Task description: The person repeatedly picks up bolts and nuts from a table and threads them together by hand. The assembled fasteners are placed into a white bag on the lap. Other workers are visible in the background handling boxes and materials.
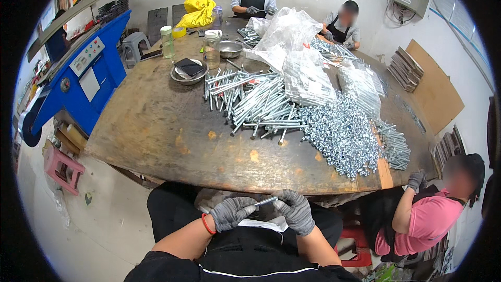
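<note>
Between my two grey-gloved hands, above my lap, a silver metal bolt [266,201] lies nearly level. My left hand [232,213] pinches its left end, while the fingers of my right hand [295,212] close round its right end. Whether a nut sits on the end inside my right fingers is hidden. Beyond the table's near edge, a heap of small silver nuts [342,138] is the pile nearest my right hand. Long silver bolts [261,102] lie in a loose pile to its left. Under my hands, white plastic sheeting [263,224] shows across my lap.
The wooden table [156,130] curves round in front of me. Clear plastic bags [308,75] of bolts, a metal bowl [189,75], and bottles [167,42] stand on it. A co-worker in pink [430,219] sits close on my right; two others work across. A blue machine [96,73] stands left.
</note>
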`<state>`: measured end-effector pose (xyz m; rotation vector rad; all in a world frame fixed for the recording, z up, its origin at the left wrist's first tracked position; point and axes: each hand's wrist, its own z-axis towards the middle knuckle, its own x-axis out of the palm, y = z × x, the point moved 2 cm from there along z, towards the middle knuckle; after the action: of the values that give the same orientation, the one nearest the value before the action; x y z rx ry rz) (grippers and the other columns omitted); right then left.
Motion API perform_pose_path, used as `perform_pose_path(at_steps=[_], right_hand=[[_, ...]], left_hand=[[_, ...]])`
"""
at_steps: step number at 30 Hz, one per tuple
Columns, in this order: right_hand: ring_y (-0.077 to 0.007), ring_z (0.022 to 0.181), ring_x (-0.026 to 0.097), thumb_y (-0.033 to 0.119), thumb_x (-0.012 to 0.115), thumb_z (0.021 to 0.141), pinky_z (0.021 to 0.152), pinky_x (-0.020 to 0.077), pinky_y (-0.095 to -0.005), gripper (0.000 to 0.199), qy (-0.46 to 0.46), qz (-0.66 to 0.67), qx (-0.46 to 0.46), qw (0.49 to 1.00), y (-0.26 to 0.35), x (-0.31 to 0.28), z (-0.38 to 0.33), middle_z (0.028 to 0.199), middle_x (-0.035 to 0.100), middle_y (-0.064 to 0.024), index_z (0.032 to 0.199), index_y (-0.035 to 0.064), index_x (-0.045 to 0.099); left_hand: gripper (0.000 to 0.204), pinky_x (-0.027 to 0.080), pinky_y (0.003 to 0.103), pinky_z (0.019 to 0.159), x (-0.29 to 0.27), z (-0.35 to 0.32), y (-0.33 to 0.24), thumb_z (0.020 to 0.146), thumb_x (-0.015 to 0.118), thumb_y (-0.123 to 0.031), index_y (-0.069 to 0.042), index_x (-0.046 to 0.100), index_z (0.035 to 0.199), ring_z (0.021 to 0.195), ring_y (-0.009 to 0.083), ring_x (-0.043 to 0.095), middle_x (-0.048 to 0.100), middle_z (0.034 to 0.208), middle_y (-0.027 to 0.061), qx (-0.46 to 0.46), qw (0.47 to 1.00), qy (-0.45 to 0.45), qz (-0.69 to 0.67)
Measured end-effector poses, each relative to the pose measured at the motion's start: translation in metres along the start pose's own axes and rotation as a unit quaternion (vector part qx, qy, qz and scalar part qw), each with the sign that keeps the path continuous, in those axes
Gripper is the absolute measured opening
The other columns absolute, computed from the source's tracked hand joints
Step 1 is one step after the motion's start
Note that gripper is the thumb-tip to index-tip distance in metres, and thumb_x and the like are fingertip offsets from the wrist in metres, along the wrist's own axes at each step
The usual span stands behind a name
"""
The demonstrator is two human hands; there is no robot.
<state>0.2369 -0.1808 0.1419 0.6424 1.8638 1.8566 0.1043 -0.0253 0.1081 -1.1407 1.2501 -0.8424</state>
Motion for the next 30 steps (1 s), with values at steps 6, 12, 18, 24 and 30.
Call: perform_pose_path(at_steps=[6,12,18,24,30], right_hand=[[-0.0053,0.059,0.052,0.015,0.064,0.086,0.054,0.0425,-0.0192,0.02,0.0,0.07,0.027,0.997,0.011,-0.003,-0.009,0.07,0.058,-0.0004,0.102,0.0025,0.063],[-0.0261,0.076,0.062,0.01,0.068,0.078,0.07,0.0491,-0.0313,0.02,0.093,-0.284,-0.294,0.908,0.027,-0.015,0.0,0.079,0.063,-0.0084,0.097,0.0051,0.065],[-0.0291,0.067,0.061,0.031,0.065,0.082,0.061,0.0467,-0.036,0.027,-0.005,-0.352,-0.133,0.927,0.02,-0.015,-0.003,0.071,0.06,-0.0152,0.084,0.0045,0.064],[-0.0225,0.088,0.057,0.072,0.039,0.08,0.079,0.0456,-0.0347,0.079,-0.109,0.231,0.019,0.966,-0.008,0.018,0.005,0.106,0.059,-0.0117,0.108,0.0004,0.056],[-0.0309,0.115,0.052,0.045,0.053,0.087,0.096,0.0384,-0.0371,0.05,0.044,-0.096,-0.26,0.96,0.027,0.024,-0.001,0.135,0.045,-0.0159,0.123,0.011,0.056]], left_hand=[[0.025,0.045,0.029,0.083,-0.001,-0.002,-0.004,0.09,0.056,-0.02,-0.001,0.061,0.106,0.091,0.0167,0.059,0.065,0.096,0.0089,-0.031,0.998,0.049,-0.038],[0.025,0.045,0.029,0.084,-0.005,-0.004,-0.007,0.09,0.055,-0.02,-0.002,0.062,0.106,0.092,0.0159,0.059,0.065,0.096,0.0078,-0.077,0.989,0.113,-0.061],[0.03,0.047,0.033,0.084,0.009,0.002,-0.004,0.091,0.052,-0.025,-0.001,0.062,0.106,0.093,0.0267,0.061,0.065,0.098,0.0156,0.011,0.995,0.053,0.086],[0.03,0.044,0.035,0.086,0.035,0.002,-0.021,0.093,0.047,-0.023,-0.001,0.059,0.109,0.096,0.0286,0.059,0.062,0.1,0.0166,0.054,0.998,0.039,0.0],[0.016,0.036,0.017,0.058,0.0,0.028,0.04,0.093,0.051,-0.019,-0.008,0.061,0.086,0.064,0.0017,0.041,0.05,0.072,-0.0057,-0.035,0.907,-0.217,-0.36]])
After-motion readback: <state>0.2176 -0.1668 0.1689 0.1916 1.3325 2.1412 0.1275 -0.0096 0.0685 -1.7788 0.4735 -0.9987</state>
